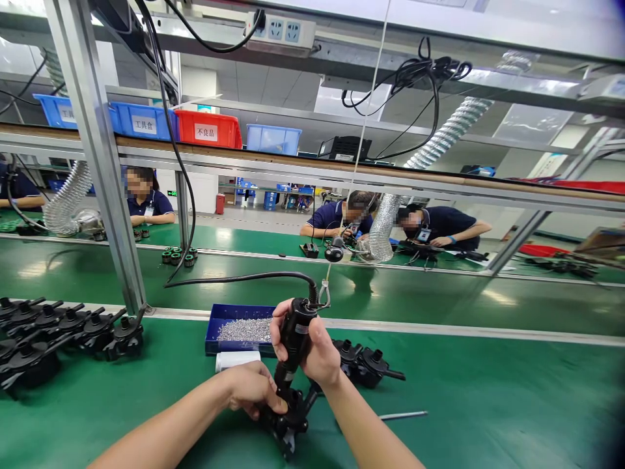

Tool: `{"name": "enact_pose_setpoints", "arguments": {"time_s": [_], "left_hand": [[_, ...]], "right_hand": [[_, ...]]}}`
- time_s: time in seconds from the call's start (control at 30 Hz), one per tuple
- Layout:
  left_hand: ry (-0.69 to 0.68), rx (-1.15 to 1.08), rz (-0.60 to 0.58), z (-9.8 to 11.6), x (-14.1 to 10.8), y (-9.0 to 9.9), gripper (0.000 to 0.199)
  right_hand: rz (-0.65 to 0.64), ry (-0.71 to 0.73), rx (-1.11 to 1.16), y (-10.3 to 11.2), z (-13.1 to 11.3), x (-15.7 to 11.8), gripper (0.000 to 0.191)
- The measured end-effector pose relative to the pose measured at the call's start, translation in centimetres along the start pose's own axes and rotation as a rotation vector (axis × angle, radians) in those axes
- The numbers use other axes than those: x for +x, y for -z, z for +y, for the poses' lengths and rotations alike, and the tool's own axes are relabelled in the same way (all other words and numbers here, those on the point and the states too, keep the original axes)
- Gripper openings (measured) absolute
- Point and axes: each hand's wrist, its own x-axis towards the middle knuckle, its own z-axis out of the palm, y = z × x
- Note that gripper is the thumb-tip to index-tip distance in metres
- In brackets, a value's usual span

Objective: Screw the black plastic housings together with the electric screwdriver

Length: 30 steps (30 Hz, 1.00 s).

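Observation:
My right hand [319, 348] is wrapped round a black electric screwdriver [293, 335], held almost upright with its cable and hanging hook at the top. The driver's lower end meets a black plastic housing [289, 426] on the green bench. My left hand [256, 389] is closed on the near-left side of that housing, its fingers beside the driver's tip. The tip itself and any screw under it are hidden. Just behind my hands stands a blue tray [213, 335] of small silvery screws [244, 330], with a white cylinder [238, 360] lying in front of it.
Rows of similar black housings [71, 322] sit on the left, and more housings [371, 365] lie behind my right hand. A thin metal rod [403, 415] rests to the right. A metal post [100, 156] rises at the left. Co-workers sit across the bench.

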Motion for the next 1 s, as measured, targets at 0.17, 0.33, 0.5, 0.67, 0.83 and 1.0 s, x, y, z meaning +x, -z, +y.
{"name": "enact_pose_setpoints", "arguments": {"time_s": [0.17,0.33,0.5,0.67,0.83,1.0], "left_hand": [[-0.001,0.017,-0.024,0.2,0.0,0.1,0.056],[0.003,0.015,-0.04,0.3,-0.1,0.2,0.057],[-0.011,0.013,-0.041,0.3,-0.2,0.1,0.056],[-0.017,0.012,-0.041,0.2,-0.1,0.1,0.053],[-0.008,0.004,-0.071,0.3,-0.2,0.1,0.053],[-0.013,-0.001,-0.073,0.3,-0.4,0.2,0.048]], "right_hand": [[-0.033,-0.026,0.05,0.1,-0.2,0.1,0.063],[-0.027,-0.026,0.083,-0.3,-0.2,-0.1,0.064],[0.026,-0.007,0.15,-0.7,0.2,-0.1,0.057],[0.004,-0.026,0.183,-0.2,0.6,-0.1,0.057],[0.009,-0.056,0.182,0.2,0.5,-0.2,0.059],[-0.008,-0.098,0.167,0.2,0.1,-0.4,0.057]]}}
